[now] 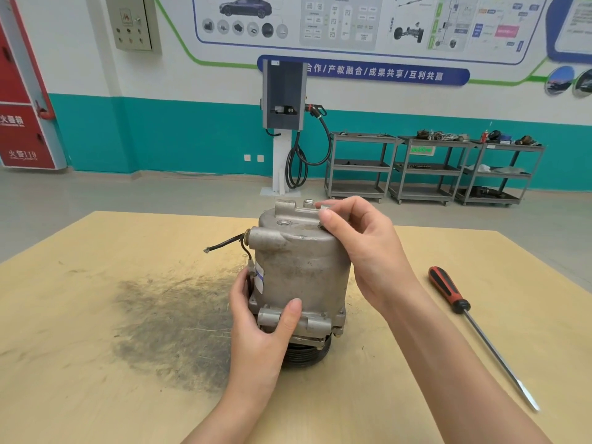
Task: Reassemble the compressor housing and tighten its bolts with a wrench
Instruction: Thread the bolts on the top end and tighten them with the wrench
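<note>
Stained wooden counter [96,315] carries an upright compressor housing [301,270]; left hand [259,318] grips its base, right hand [362,248] pinches at its top rim; a screwdriver [474,328] lies well apart.

We find the bench [96,363] bare on the left but for a dark smudge [166,328], so a hand may pass freely there; in the middle stands the compressor [301,270], upright on its pulley, with our left hand [259,318] round its near left base and our right hand [362,251] at its top right edge; a stiff black wire [224,243] juts leftward from its upper left; to the right a screwdriver [474,328] lies well apart, with open bench between.
</note>
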Motion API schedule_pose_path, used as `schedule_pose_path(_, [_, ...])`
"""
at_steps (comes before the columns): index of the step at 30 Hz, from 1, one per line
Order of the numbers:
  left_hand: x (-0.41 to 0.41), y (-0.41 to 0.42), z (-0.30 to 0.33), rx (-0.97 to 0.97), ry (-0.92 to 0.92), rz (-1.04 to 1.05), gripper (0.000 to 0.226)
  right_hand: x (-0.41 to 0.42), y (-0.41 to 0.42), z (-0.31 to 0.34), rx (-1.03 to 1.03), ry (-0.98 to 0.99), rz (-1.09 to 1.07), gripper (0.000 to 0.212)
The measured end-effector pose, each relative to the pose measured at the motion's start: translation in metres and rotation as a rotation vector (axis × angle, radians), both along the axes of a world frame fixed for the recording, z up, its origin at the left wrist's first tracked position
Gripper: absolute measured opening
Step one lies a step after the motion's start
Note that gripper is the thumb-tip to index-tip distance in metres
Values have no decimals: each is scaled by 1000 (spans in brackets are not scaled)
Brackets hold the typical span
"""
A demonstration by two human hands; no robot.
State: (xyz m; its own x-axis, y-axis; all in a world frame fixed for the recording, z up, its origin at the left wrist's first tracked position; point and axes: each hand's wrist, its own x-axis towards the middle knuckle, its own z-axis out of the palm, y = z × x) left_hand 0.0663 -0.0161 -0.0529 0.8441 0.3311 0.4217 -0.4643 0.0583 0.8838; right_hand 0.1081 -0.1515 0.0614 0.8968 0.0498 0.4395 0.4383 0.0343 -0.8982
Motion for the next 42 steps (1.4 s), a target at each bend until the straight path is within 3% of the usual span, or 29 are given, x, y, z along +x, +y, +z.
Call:
schedule_pose_path(6, [0, 0, 0, -2, 0, -2, 76, -1, -7, 5, -63, 21, 113, 24])
schedule_pose_path(12, [1, 0, 0, 1, -6, 3, 77, 1, -2, 5, -20, 50, 40, 8])
schedule_pose_path(21, [1, -1, 0, -6, -11, 0, 77, 4, 4, 13, -75, 52, -54, 24])
schedule_pose_path(27, [1, 0, 0, -7, -11, -15, 77, 0, -8, 11, -105, 19, 57, 5])
schedule_pose_path(31, [1, 0, 1, -2, -7, -16, 75, 0, -18, 12, -76, 75, 172, 15])
schedule_pose_path(42, [1, 0, 1, 7, -13, -17, 75, 2, -4, 9, -27, 68, 37, 15])
